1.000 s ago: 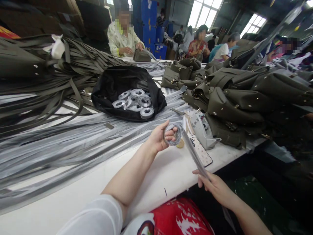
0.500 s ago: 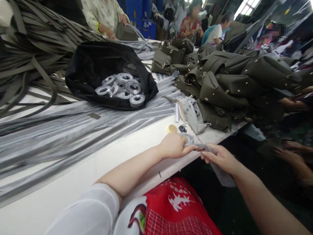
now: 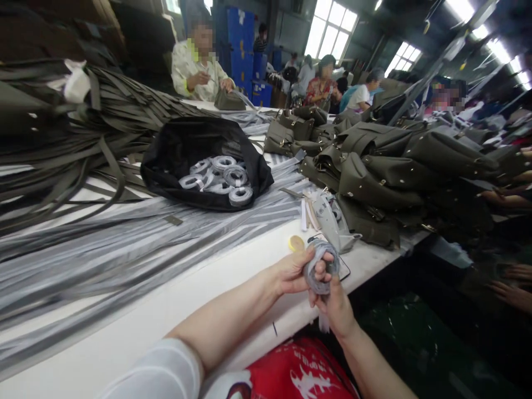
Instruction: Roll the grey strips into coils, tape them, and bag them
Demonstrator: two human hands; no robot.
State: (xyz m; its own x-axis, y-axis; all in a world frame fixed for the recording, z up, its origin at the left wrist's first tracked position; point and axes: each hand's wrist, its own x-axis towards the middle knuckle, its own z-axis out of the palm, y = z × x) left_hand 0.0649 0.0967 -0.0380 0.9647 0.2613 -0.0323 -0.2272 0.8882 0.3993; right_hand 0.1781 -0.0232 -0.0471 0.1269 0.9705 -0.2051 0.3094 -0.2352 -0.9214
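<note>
My left hand (image 3: 293, 272) is closed around a small coil of grey strap (image 3: 318, 266), held just above the white table's front edge (image 3: 249, 277). My right hand (image 3: 334, 305) comes up from below and pinches the same coil from the right, with a short loose end hanging under it. Behind the hands lie a small yellow disc (image 3: 296, 243) and a phone (image 3: 343, 266).
A black bag (image 3: 174, 149) holds several rolled grey coils (image 3: 220, 177). Long grey strips (image 3: 103, 249) and dark olive straps (image 3: 62, 133) cover the left. Olive handbags (image 3: 386, 166) pile at the right. Other people sit at the far side; someone's hands (image 3: 513, 282) show at the right edge.
The loose strap tail has been wound onto the coil. My right hand has come in from the right and below until it meets the left hand at the coil.
</note>
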